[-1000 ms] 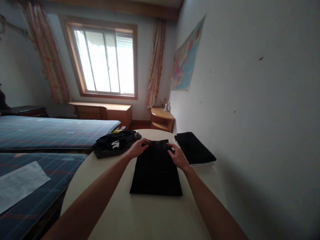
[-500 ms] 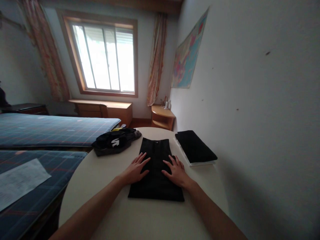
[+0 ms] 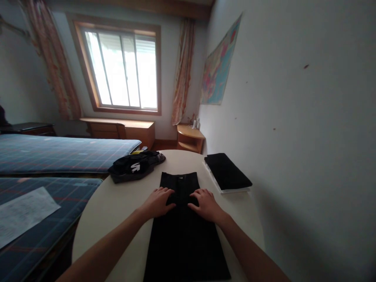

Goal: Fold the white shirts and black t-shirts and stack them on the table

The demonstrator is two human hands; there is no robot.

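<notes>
A black garment (image 3: 185, 243) lies flat in a long strip down the round table, with a small white mark near its far edge. Its near end runs out of the bottom of the view. My left hand (image 3: 158, 202) rests on its left edge, thumb and fingers apart and slightly bent. Across from it, my right hand (image 3: 206, 203) lies on the right edge with the fingers likewise bent and thumb apart. Both thumbs point inward over the cloth. On the right, a folded black cloth (image 3: 227, 170) sits on a white layer.
At the round table's (image 3: 100, 227) far left lies a black bundle (image 3: 136, 166) with a white logo. Blue plaid mattresses (image 3: 67, 152) stand to the left, one bearing a paper sheet (image 3: 26, 213). A white wall (image 3: 308, 156) rises close on the right.
The black garment has become longer toward me, and its far edge has shifted nearer. My fingers were spread more flatly on it before and are now more bent.
</notes>
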